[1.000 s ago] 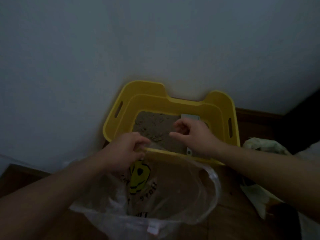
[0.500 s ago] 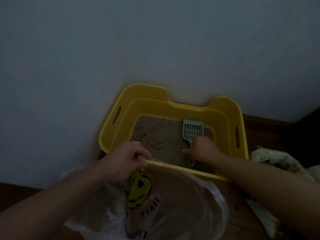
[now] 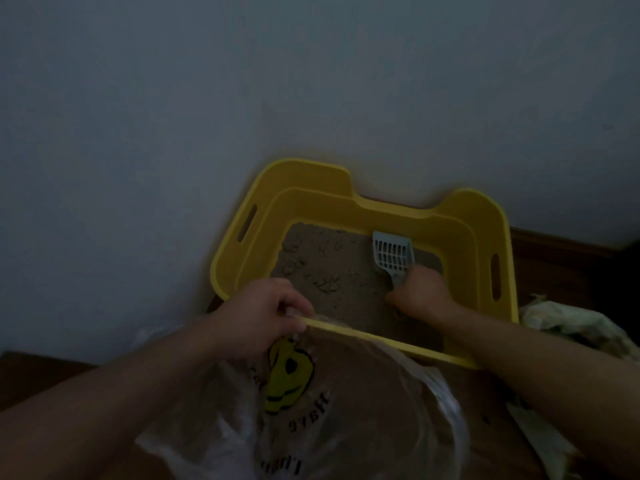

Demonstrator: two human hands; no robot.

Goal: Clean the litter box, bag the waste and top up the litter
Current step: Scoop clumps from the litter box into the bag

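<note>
Head view, dim light. Nearest: clear plastic bag [image 3: 363, 410] with a yellow face print, mouth open toward the litter box [image 3: 311, 178]. Left hand [image 3: 263, 320] has its fingers curled, pinching the bag's edge at the box's near rim.

Risk, as I judge it: that pinch is all that holds the mouth open. If it slips, the film sags and a scoopful lands on the floor. A fast lift could also shake grains through the slots before reaching the bag.

Bag contents: nothing visible inside, though the gloom makes it hard to be sure.

Further in: right hand [image 3: 420, 294] is down inside the box, fingers wrapped round the handle of the grey scoop [image 3: 393, 254], whose slotted head lies on the litter [image 3: 329, 268] toward the far right. The box holds brown litter with small clumps showing left of centre.
</note>
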